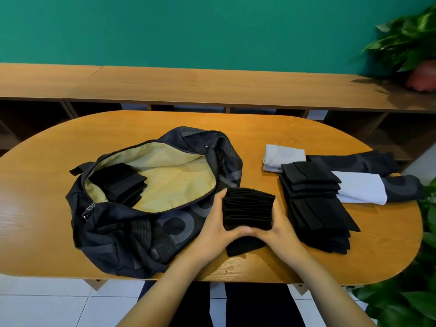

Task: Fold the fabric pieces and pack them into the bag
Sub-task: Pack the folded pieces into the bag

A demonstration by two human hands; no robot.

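Green wall (188, 27) and a long wooden shelf (212, 83) run behind an oval wooden worktop (47, 185), with a leafy plant (408, 36) at the far right. On the left half of the worktop lies a dark bag (132, 234), unzipped, its mouth gaping toward me so the pale yellow lining (174, 182) shows. A folded black stack (120, 182) already sits inside at the left end, which leaves the right part of the opening free. Just beside the bag's near right corner, my left hand (212, 230) and my right hand (280, 230) press in from either side on a bundle (247, 208) of folded black fabric pieces, fingers curled round it, thumbs meeting at the near edge. I judge the two-sided squeeze keeps the layers square so they do not slide apart on the way into the bag. A black flap (245, 246) shows under my hands; I cannot tell whether it belongs to the bundle. To the right, near my right hand, a pile (313, 201) of black pieces waits, loosely fanned. Beyond it lie white cloths (361, 190) and dark patterned cloths (354, 161), well apart from the bag, so packing looks only partly done.
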